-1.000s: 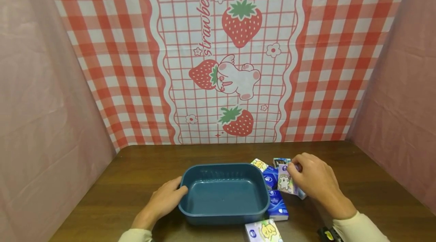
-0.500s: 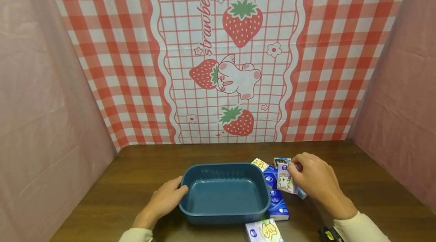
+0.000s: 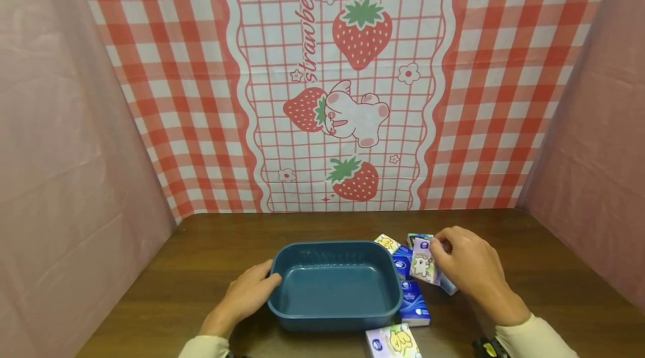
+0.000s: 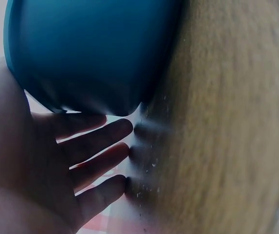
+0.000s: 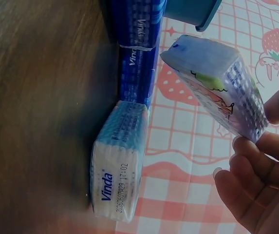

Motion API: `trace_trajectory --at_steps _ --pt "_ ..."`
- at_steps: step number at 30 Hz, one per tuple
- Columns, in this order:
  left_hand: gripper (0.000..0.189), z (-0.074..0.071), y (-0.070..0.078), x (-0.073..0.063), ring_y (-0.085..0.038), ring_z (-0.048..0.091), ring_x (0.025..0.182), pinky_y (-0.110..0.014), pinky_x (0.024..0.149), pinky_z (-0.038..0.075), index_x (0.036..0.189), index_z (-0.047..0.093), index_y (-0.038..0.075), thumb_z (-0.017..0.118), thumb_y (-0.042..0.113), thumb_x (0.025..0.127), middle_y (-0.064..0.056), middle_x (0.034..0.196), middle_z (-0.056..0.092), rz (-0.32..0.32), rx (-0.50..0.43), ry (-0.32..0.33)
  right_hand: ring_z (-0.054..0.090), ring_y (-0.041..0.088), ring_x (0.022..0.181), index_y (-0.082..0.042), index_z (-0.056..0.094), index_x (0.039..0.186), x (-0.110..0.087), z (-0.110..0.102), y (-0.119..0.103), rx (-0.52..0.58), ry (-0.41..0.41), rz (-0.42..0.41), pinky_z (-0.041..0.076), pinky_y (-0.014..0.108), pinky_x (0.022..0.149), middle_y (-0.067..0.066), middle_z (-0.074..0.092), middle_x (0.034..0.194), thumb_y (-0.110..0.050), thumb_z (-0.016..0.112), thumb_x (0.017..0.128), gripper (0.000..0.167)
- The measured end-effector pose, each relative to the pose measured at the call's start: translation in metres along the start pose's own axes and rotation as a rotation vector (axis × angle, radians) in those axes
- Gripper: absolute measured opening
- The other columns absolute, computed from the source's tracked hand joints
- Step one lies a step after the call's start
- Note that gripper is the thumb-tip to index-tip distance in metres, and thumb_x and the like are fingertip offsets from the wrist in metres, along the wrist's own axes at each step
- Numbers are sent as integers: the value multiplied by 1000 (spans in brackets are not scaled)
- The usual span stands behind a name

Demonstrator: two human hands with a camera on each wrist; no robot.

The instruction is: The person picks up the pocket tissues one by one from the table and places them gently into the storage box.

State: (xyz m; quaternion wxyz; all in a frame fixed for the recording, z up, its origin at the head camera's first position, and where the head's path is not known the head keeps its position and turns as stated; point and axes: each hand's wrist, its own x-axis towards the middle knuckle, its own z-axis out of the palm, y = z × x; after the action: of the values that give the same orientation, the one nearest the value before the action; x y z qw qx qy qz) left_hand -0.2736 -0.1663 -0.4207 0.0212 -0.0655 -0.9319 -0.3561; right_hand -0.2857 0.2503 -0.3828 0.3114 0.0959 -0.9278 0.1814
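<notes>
I have the right hand pinching a small lilac pack, printed with a white character, by one end between thumb and fingers. In the right wrist view I see this pack raised off the table, apart from the packs lying below it. Just beneath, to the right, I see a pale blue pack, partly hidden by the hand; "Vinda" is legible on its end in the wrist view.

The left hand holds the left rim of a teal tub, thumb over the edge and the other fingers spread along the outside. The left wrist view shows me those fingers fairly straight, some tips at the table.

Along the tub's right side I find a dark blue pack just beside the wall, with a second blue pack farther off and a yellow-printed pack at the far corner. A dark-printed pack lies behind the lilac one. At the near right corner I see a larger-looking pack with a yellow character, cut off by my frame. A strawberry-patterned cloth hangs at the far side.
</notes>
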Motion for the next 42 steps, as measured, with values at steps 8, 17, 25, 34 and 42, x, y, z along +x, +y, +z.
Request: trace_trajectory --at_steps 8,17,25,34,42 --pt "30 0 0 0 -19 60 111 -62 94 42 121 68 25 53 32 96 6 119 67 5 3 2 48 17 64 -9 72 83 0 1 -1 30 23 8 48 38 60 -2 56 73 -20 69 88 12" --pt "35 1 -1 0 -22 60 114 -64 95 41 126 68 23 53 34 96 4 122 66 -7 9 4 49 19 64 -5 72 85 0 2 -1 51 17 26 48 39 62 1 58 74 -17 68 89 13" --pt "36 1 0 -1 -26 58 119 -66 98 39 128 67 22 51 35 98 2 125 66 -15 5 9 49 19 63 -5 71 84 1 3 0 57 26 34 48 37 60 1 57 72 -16 68 88 12" --pt "38 0 1 -2 -29 56 123 -67 100 36 130 65 19 48 35 100 -2 128 65 -11 10 3 49 18 63 -4 71 85 2 4 1 65 25 30 48 36 59 1 59 72 -16 68 90 13" --pt "38 0 2 -3 -30 55 125 -68 101 35 131 65 20 48 36 101 -2 130 64 -10 15 5 51 19 64 -5 71 86 2 1 2 86 14 56 47 35 59 2 62 74 -17 67 92 14"
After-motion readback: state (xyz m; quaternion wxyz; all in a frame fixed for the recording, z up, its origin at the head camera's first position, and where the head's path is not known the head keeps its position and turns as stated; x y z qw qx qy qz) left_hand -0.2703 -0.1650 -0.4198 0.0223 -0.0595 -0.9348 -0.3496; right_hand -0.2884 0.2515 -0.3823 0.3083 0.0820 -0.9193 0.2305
